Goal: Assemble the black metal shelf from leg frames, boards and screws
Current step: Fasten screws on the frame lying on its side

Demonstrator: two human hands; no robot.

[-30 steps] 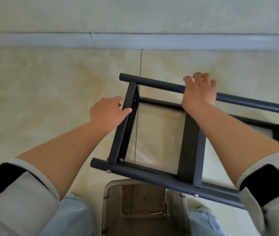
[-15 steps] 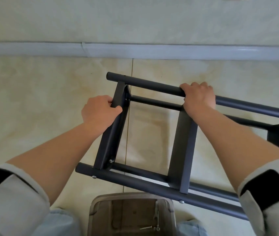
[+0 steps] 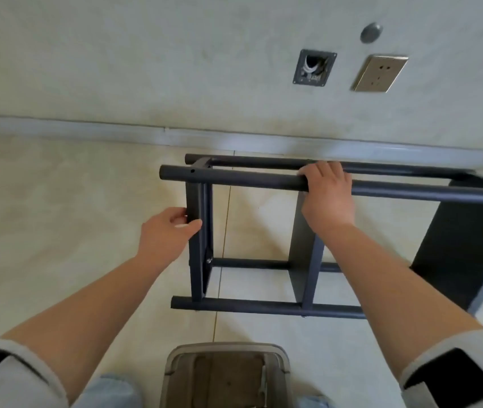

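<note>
— Where's the black metal shelf (image 3: 308,184) right now?

— Lying on its side over the tiled floor (image 3: 72,231), close to the baseboard (image 3: 87,129) of the wall. Its long round tubes run left to right, and the dark boards (image 3: 303,260) stand on edge between them.

— Who has it?

— Both hands. The right hand (image 3: 327,195) is wrapped over the upper near tube, fingers curled round it, a full grip. The left hand (image 3: 166,234) pinches the short upright bar at the shelf's left end, thumb on the near face and fingers behind.

— Any hardware visible?

— A screw (image 3: 208,261) shows low on that left end bar, where the rear lower tube meets it.

— And around it?

— A brownish stool (image 3: 225,375) sits just below, between the person's knees. On the wall there's a socket plate (image 3: 380,73) and, beside it, an open box (image 3: 314,68) with wires.
</note>
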